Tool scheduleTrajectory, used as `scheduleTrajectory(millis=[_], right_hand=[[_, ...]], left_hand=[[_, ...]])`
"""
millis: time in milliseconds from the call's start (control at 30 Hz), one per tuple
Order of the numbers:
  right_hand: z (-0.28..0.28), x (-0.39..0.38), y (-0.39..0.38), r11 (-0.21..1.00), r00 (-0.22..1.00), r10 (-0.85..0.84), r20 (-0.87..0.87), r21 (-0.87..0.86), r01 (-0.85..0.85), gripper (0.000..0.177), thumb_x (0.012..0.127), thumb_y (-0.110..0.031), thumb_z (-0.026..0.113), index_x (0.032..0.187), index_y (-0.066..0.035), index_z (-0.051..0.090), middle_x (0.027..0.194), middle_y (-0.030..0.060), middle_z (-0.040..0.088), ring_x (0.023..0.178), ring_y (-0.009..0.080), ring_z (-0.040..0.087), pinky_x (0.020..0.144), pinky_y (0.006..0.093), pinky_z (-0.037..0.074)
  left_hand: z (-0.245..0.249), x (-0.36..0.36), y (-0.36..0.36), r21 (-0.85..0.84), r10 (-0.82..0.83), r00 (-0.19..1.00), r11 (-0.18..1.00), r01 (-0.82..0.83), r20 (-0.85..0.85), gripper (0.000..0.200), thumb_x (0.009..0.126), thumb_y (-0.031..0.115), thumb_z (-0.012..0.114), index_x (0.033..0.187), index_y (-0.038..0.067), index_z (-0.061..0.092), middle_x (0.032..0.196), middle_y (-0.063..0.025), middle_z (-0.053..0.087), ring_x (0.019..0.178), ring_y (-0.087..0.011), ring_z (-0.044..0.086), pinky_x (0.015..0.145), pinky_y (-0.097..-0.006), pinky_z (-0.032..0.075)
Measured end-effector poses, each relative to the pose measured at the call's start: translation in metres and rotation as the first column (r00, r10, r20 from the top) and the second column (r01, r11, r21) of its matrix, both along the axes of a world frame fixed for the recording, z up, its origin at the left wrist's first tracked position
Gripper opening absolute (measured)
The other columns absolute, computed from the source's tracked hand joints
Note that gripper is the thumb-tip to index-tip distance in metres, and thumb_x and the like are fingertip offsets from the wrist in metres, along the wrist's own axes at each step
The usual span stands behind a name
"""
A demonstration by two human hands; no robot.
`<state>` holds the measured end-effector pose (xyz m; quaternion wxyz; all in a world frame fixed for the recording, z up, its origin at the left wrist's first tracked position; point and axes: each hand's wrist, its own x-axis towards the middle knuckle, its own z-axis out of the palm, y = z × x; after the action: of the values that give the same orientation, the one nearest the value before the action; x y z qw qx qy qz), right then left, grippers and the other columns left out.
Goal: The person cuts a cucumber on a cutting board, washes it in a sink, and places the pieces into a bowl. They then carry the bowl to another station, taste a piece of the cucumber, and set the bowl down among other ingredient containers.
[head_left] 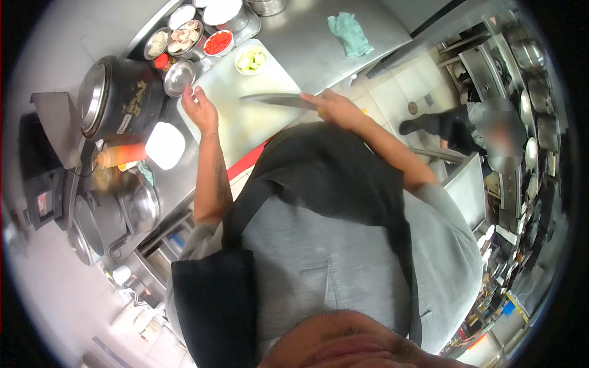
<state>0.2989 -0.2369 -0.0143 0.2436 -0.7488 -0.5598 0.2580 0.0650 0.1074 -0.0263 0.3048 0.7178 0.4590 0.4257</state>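
My right hand [338,110] is closed around the handle of a kitchen knife [279,99]. Its blade points left, over a white cutting board [236,129]. At the board's left edge, my left hand [201,111] is raised with its fingers apart and nothing in it. Just beyond those fingers stands a small metal bowl [180,76]. A white bowl of pale green cut pieces [251,59] rests on the far part of the board. Behind it is a bowl of chopped red pieces [218,43].
Further bowls, one with pale pinkish pieces [185,37], crowd the back left. A large black cooker [119,98], a white dish [165,146] and an orange bottle [121,156] stand left. A green cloth [350,34] lies at the back right. Another person [469,129] is at the right.
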Motion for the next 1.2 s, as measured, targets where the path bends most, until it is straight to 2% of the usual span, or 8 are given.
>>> scheduleTrajectory(millis=[200,267,300,667,800,900,967,1200], right_hand=[[-0.031,-0.027,0.103,0.992,0.994,0.112,0.005,0.057,-0.112,0.066,0.094,-0.016,0.072,0.157,-0.023,0.054,0.112,0.0206,0.061,0.109,0.0396,0.064,0.102,0.0485,0.052],[-0.03,-0.023,0.128,0.946,0.971,-0.06,0.23,0.324,-0.018,0.054,0.098,-0.027,0.073,0.149,-0.015,0.06,0.131,0.0243,0.063,0.126,0.0426,0.063,0.111,0.052,0.05],[-0.031,-0.017,0.141,0.919,0.965,-0.175,0.194,0.384,0.089,0.046,0.098,-0.023,0.071,0.142,-0.01,0.064,0.127,0.0219,0.067,0.126,0.0429,0.062,0.113,0.0533,0.048],[-0.025,0.046,0.253,0.948,0.899,-0.286,0.333,0.234,0.215,0.038,0.099,-0.019,0.058,0.135,-0.017,0.07,0.129,0.0165,0.069,0.121,0.0387,0.067,0.103,0.0514,0.056],[-0.032,0.044,0.255,0.966,0.852,-0.225,0.473,0.224,0.131,0.02,0.096,-0.02,0.062,0.113,-0.013,0.071,0.124,0.016,0.072,0.119,0.0356,0.068,0.101,0.0496,0.057],[-0.029,0.047,0.243,0.915,0.909,-0.279,0.31,0.372,0.154,0.015,0.093,-0.017,0.068,0.107,-0.011,0.069,0.111,0.0143,0.074,0.112,0.0336,0.07,0.098,0.0489,0.057],[-0.017,0.044,0.224,0.795,0.892,-0.452,-0.003,0.452,0.405,0.016,0.091,-0.014,0.072,0.106,-0.01,0.069,0.104,0.0126,0.075,0.108,0.0318,0.071,0.097,0.0465,0.057],[-0.016,0.063,0.093,0.737,0.854,-0.457,-0.246,0.432,0.519,0.02,0.092,-0.013,0.075,0.111,-0.009,0.069,0.103,0.012,0.076,0.099,0.0296,0.075,0.088,0.0405,0.059]], left_hand=[[0.0,-0.061,-0.034,-0.019,0.006,1.0,1.0,-0.006,-0.02,0.053,0.108,0.026,0.062,0.152,-0.003,0.051,0.142,-0.0241,0.055,0.12,-0.034,0.061,0.099,-0.0451,0.053],[-0.005,-0.081,-0.048,-0.021,0.019,0.999,1.0,-0.02,-0.049,0.054,0.108,0.027,0.063,0.152,-0.003,0.051,0.142,-0.0239,0.055,0.121,-0.0341,0.061,0.101,-0.0459,0.052],[-0.01,-0.091,-0.053,-0.029,0.028,0.996,0.999,-0.031,-0.086,0.055,0.108,0.027,0.063,0.152,-0.002,0.05,0.142,-0.0236,0.055,0.121,-0.0343,0.06,0.102,-0.0467,0.051],[-0.011,-0.128,-0.088,-0.105,0.045,0.991,0.993,-0.059,-0.128,0.059,0.101,0.019,0.07,0.153,-0.001,0.05,0.14,-0.0198,0.056,0.119,-0.0319,0.059,0.104,-0.0454,0.05],[0.003,-0.097,-0.078,-0.006,-0.107,0.971,0.994,0.108,-0.215,0.056,0.096,0.013,0.072,0.149,0.002,0.057,0.134,-0.0212,0.059,0.119,-0.0357,0.059,0.106,-0.0466,0.049],[0.01,-0.052,-0.058,0.285,-0.266,0.902,0.885,0.368,-0.34,0.051,0.092,0.013,0.074,0.141,0.004,0.065,0.135,-0.0186,0.061,0.123,-0.0382,0.058,0.11,-0.0494,0.047],[0.015,-0.018,-0.044,0.273,-0.317,0.869,0.859,0.433,-0.381,0.053,0.091,0.014,0.075,0.143,0.005,0.065,0.135,-0.0185,0.061,0.124,-0.0383,0.058,0.11,-0.0494,0.046],[0.004,0.078,-0.019,0.261,-0.409,0.789,0.787,0.559,-0.458,0.05,0.094,0.01,0.07,0.144,0.005,0.065,0.134,-0.0181,0.062,0.122,-0.0388,0.06,0.109,-0.0486,0.047]])
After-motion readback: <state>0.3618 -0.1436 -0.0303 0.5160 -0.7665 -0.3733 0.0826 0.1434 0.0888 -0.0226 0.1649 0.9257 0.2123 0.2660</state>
